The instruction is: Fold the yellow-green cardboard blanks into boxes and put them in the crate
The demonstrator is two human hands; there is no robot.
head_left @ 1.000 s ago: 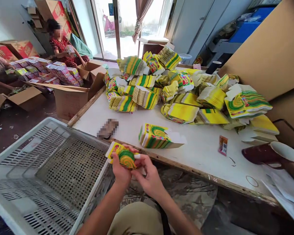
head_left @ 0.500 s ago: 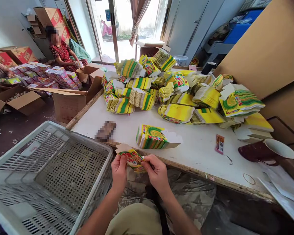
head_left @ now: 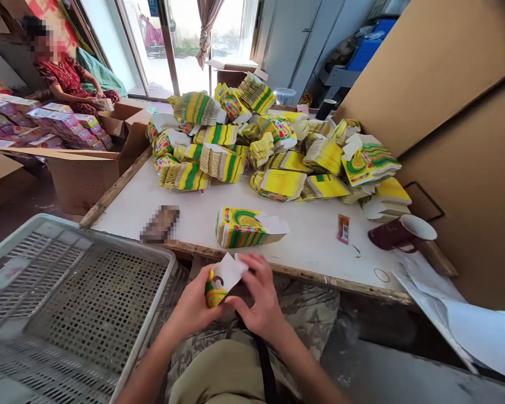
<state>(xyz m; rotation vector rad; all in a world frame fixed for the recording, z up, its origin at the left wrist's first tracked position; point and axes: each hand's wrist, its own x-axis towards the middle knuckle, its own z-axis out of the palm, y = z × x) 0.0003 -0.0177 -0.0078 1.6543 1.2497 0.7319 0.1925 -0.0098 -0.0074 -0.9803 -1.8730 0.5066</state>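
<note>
Just in front of the table edge, a small yellow and green carton (head_left: 216,296) is opened out into a box shape, its white end flaps standing up. My left hand (head_left: 191,303) is wrapped round its left side. My right hand (head_left: 258,297) grips it from the right, thumb at the lower edge and blurred fingers at the white flaps. Beyond my hands, a stack of flattened cartons (head_left: 239,229) lies on the white table (head_left: 311,252). Further back are many bundles of the same flat cartons (head_left: 225,160), heaped up.
A grey plastic crate (head_left: 168,264) stands at my left. On the table lie a blurred-out item (head_left: 160,224), a small sachet (head_left: 343,228), a dark mug (head_left: 389,233) and a rubber band (head_left: 381,275). Cardboard (head_left: 437,84) rises at right. A person (head_left: 69,81) sits beyond a cardboard box (head_left: 84,177).
The flat, folded carton between my hands has been opened into a box shape, flaps up. My right hand has shifted to the flap side. The camera view has turned to the right.
</note>
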